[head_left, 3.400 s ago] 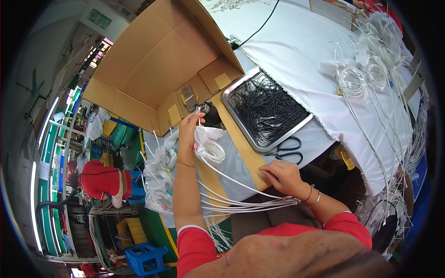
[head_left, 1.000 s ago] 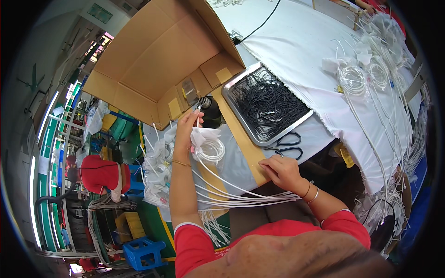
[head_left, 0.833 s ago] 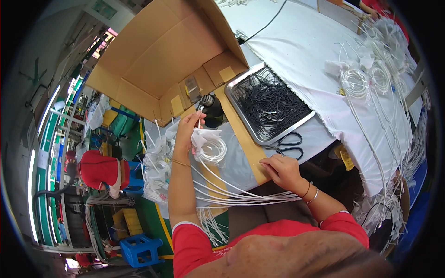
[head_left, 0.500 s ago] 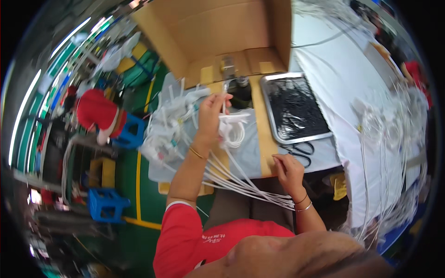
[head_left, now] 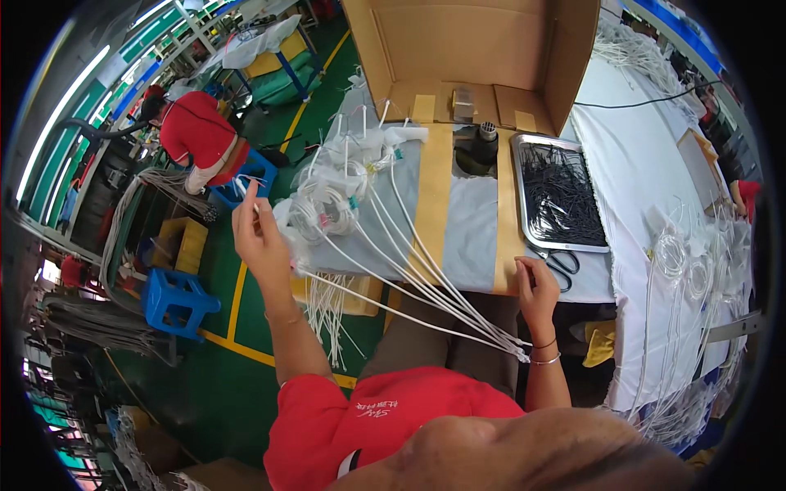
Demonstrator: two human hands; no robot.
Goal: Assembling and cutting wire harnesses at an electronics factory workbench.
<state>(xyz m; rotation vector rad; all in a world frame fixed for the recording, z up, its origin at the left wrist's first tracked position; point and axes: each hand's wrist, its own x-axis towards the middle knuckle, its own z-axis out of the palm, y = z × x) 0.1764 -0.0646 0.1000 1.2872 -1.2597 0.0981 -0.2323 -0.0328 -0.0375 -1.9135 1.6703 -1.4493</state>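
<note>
Nearest the body, at 4 o'clock, white cables [head_left: 503,337] gather beside the right wrist; the right hand [head_left: 537,295], just beyond, curls at the desk [head_left: 471,225] edge, though whether its fingertips meet cannot be told. The main change is at 9 o'clock: the left hand [head_left: 262,245] has swung away from the nozzle, its grip apparently pinched on a white cable end [head_left: 241,187], now beside the bagged coils [head_left: 323,204] at 10 o'clock. That puts this end well apart from the nozzle, so handling seems to have passed to the coil side; the coil belonging to it cannot be picked out. Farther on, scissors [head_left: 550,256] lie at 3 o'clock, a metal tray [head_left: 569,245] of black strips [head_left: 561,192] at 2, the black nozzled tool [head_left: 485,147] at 1, unattended, then the open carton [head_left: 467,41] toward 12. Beyond the desk, a co-worker in red [head_left: 196,127] bends at 10 o'clock.
</note>
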